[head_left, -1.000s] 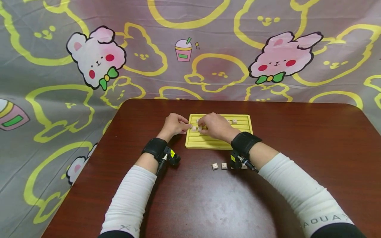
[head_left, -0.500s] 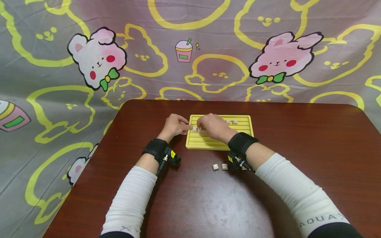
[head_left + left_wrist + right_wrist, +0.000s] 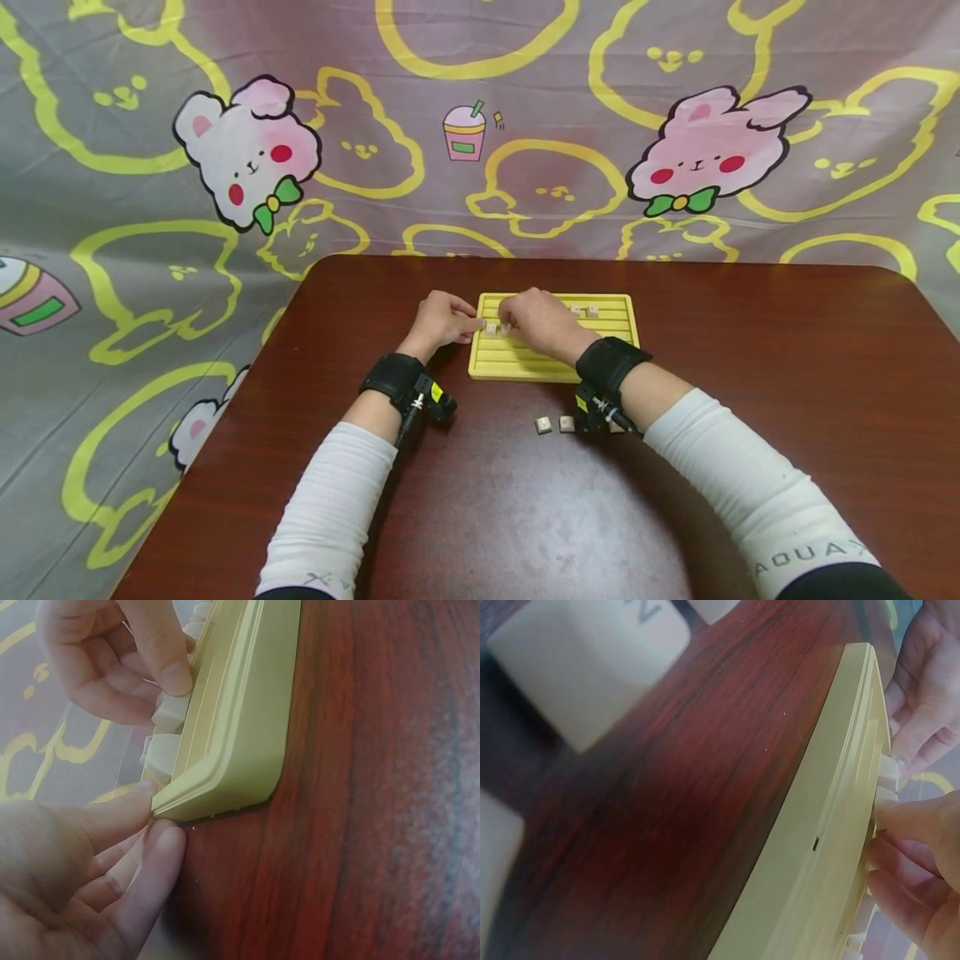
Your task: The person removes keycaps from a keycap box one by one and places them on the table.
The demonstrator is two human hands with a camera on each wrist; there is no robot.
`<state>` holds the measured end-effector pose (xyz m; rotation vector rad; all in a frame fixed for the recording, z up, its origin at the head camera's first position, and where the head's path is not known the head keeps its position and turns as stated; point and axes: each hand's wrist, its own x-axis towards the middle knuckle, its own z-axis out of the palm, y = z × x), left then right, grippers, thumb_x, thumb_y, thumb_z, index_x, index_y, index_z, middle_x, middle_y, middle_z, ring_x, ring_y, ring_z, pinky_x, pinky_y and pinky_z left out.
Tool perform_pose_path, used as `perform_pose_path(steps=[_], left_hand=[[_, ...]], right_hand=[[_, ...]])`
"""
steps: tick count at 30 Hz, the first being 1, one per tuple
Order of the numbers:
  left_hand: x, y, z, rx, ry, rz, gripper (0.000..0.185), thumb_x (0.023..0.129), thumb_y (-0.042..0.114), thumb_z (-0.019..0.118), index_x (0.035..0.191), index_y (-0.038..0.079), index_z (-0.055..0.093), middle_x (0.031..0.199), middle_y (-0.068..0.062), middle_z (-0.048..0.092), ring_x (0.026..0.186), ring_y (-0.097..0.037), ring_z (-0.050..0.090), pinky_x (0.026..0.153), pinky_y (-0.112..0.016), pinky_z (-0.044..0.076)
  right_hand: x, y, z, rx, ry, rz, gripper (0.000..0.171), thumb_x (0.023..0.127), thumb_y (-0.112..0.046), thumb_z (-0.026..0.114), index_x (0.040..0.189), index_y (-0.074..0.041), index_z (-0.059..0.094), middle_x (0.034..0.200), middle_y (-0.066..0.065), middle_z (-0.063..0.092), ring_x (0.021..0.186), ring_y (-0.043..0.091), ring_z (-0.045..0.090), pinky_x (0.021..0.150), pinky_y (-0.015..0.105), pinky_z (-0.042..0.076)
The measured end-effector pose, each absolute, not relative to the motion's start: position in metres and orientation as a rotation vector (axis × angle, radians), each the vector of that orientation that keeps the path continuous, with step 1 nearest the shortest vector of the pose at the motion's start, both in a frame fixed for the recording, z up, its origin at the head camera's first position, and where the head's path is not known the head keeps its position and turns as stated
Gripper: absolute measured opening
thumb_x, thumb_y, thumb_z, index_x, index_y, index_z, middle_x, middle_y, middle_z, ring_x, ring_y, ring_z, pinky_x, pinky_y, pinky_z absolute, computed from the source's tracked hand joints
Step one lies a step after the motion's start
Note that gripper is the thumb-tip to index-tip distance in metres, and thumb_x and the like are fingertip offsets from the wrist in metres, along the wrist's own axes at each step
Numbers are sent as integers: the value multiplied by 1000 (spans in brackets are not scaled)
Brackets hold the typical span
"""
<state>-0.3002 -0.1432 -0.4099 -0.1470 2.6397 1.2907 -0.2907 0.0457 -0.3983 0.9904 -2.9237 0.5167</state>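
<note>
In the head view, the yellow tray (image 3: 517, 365) lies flat near the far edge of the reddish-brown worktop (image 3: 480, 508). Its long axis runs left to right, about parallel to that edge, and its ridges run the same way. The left hand (image 3: 442, 321) is at the tray's left short edge. The right hand (image 3: 547, 321) reaches over the near long edge, its fingertips at a pale tile (image 3: 506, 331) beside another tile (image 3: 491, 329) near the left edge. Two more tiles (image 3: 584, 311) stand in a row nearer the far right corner. Loose tiles (image 3: 566, 424) lie in front of the near long edge.

In the left wrist view, the tray's long side runs upward from its near corner. The left thumb and fingers pinch the short edge beside that corner; the right hand holds the pale tile between thumb and fingers.

In the right wrist view, the tray's long wall slants from bottom centre to upper right. The right thumb presses on the pale tile; a loose tile shows a dark letter.
</note>
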Motion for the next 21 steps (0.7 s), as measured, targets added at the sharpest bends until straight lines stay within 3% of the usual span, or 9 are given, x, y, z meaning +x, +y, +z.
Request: perform_pose_path(steps=[7,13,21], left_hand=[[-300,-143,-410,-147,2636,1292,29,86,14,78,107,-3,71,97,-20,75,60,-11,69,59,-26,62],[-298,-144,-409,-138,2630,1297,29,86,14,77,110,-3,71,99,-20,75,62,-12,69,62,-27,62],[-297,-145,-409,-101,2634,1317,29,86,13,77,109,-3,71,98,-21,75,61,-11,68,63,-28,63]], right_hand=[[-290,52,-393,992,-2921,523,20,91,-15,73,110,-10,75,107,5,76,98,21,71,87,36,59],[-288,61,-391,1011,-2904,558,14,92,-16,72,102,-9,76,99,5,76,91,20,70,81,36,58],[-280,77,-386,1068,-2844,574,12,92,-14,71,100,-8,76,98,6,76,92,21,70,83,38,59]])
